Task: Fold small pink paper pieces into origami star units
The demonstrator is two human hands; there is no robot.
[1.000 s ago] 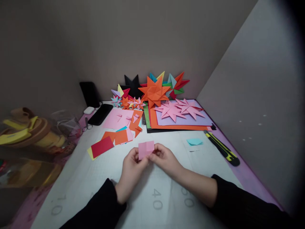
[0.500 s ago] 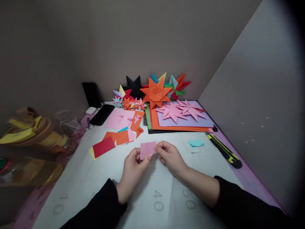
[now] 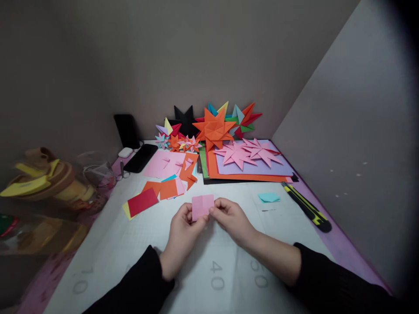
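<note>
Both hands hold a small pink square of paper (image 3: 202, 206) just above the white cutting mat (image 3: 108, 248). My left hand (image 3: 181, 233) pinches its lower left edge. My right hand (image 3: 231, 219) pinches its right edge. A vertical crease runs down the middle of the paper. Both wrists come out of black sleeves.
Loose red, orange and pink paper pieces (image 3: 153, 194) lie left of the hands. Folded paper stars (image 3: 214, 128) and coloured sheets (image 3: 248, 168) fill the back. A light blue piece (image 3: 269, 197) and a yellow-black utility knife (image 3: 306, 206) lie right. A black phone (image 3: 140, 157) and yellow clutter (image 3: 42, 183) sit left.
The pink paper has been turned slightly between the fingers, and its right flap now lies flatter. The hands stay in the same spot.
</note>
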